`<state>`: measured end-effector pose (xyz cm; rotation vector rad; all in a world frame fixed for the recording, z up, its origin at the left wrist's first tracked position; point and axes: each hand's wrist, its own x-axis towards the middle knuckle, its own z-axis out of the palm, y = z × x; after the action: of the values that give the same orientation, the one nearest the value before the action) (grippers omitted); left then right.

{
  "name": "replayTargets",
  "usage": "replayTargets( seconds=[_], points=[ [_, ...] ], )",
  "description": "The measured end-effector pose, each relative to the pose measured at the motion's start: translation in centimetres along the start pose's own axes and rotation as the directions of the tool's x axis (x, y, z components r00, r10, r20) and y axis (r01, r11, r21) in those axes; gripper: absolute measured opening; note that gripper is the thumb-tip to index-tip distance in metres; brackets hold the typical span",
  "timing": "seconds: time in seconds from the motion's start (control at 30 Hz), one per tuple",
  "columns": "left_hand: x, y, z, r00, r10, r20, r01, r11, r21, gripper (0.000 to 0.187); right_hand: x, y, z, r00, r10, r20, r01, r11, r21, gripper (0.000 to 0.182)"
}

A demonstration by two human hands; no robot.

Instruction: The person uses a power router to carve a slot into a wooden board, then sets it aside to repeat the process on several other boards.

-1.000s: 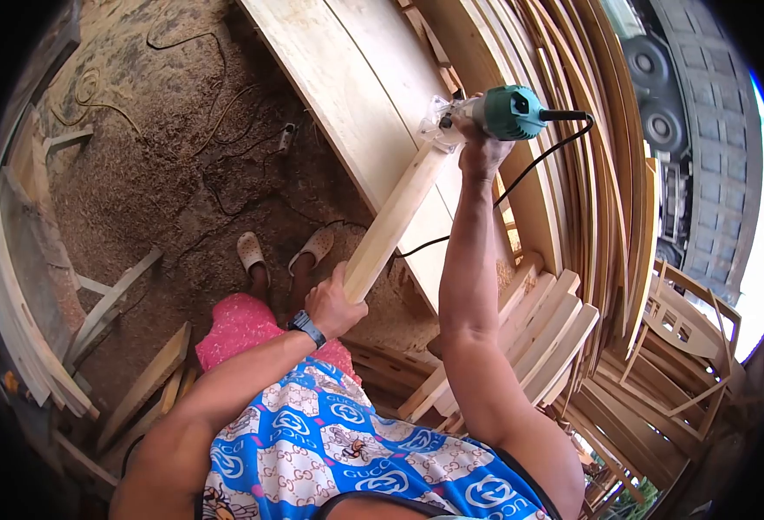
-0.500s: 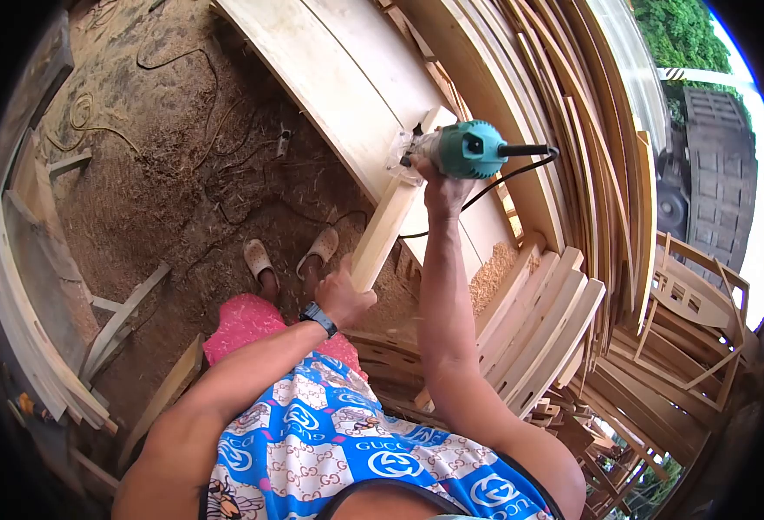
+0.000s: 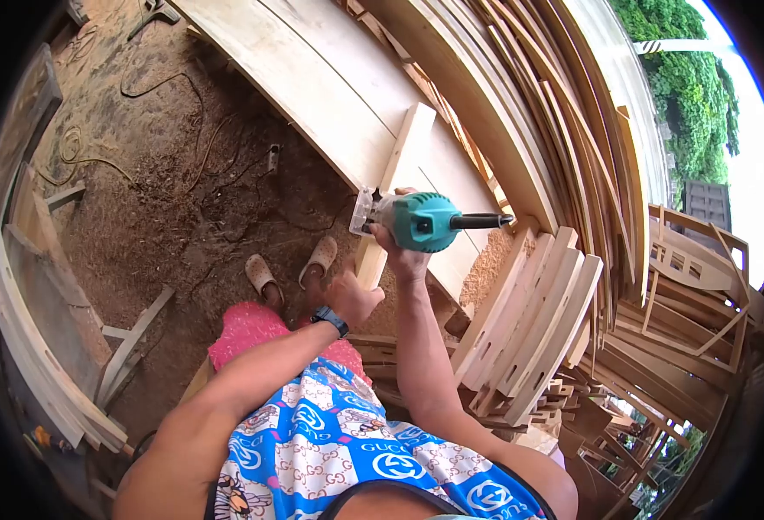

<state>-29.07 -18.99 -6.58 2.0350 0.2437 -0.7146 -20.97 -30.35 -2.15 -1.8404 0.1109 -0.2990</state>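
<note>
My right hand [image 3: 406,253] grips a teal trim router [image 3: 425,220], whose black cord end points right. Its clear base [image 3: 365,211] rests on a pale strip of wood [image 3: 411,140], toward the end nearer me. Wrapped around that near end is my left hand [image 3: 353,297], with a dark watch on its wrist. The strip's far part lies across a pale board bench [image 3: 312,74], while its near end sticks out past the bench edge. The router hides the middle of the strip, and the bit cannot be made out.
Slotted wooden pieces [image 3: 529,321] are stacked at the right, beside a pile of sawdust [image 3: 486,270]. Long curved planks [image 3: 564,130] stand behind the bench. Cords [image 3: 195,95] trail over the dirt floor at the left. Curved wooden parts [image 3: 44,338] lean at the far left.
The router in my right hand has slid along the strip toward me, close to my left hand, baring the strip's far part. My left hand keeps its hold. The camera view has shifted slightly.
</note>
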Motion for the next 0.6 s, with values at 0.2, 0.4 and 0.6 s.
replayTargets(
  seconds=[0.2, 0.4, 0.6],
  points=[
    [2.1, 0.3, 1.4, 0.999, 0.013, -0.033, -0.016, 0.996, -0.085, 0.08, 2.1, -0.3, 0.4, 1.0, 0.023, 0.018, -0.024, 1.0, 0.018, 0.067],
    [6.8, 4.2, 1.2, 0.989, -0.052, -0.135, 0.028, 0.985, -0.172, 0.106, 9.3, 2.7, 0.2, 0.954, -0.293, 0.061, 0.295, 0.888, -0.353, 0.039],
    [10.2, 5.2, 2.4, 0.908, 0.031, -0.418, -0.104, 0.983, -0.154, 0.111, 13.0, 0.8, 0.1, 0.983, -0.175, 0.056, 0.184, 0.946, -0.267, 0.034]
  ],
)
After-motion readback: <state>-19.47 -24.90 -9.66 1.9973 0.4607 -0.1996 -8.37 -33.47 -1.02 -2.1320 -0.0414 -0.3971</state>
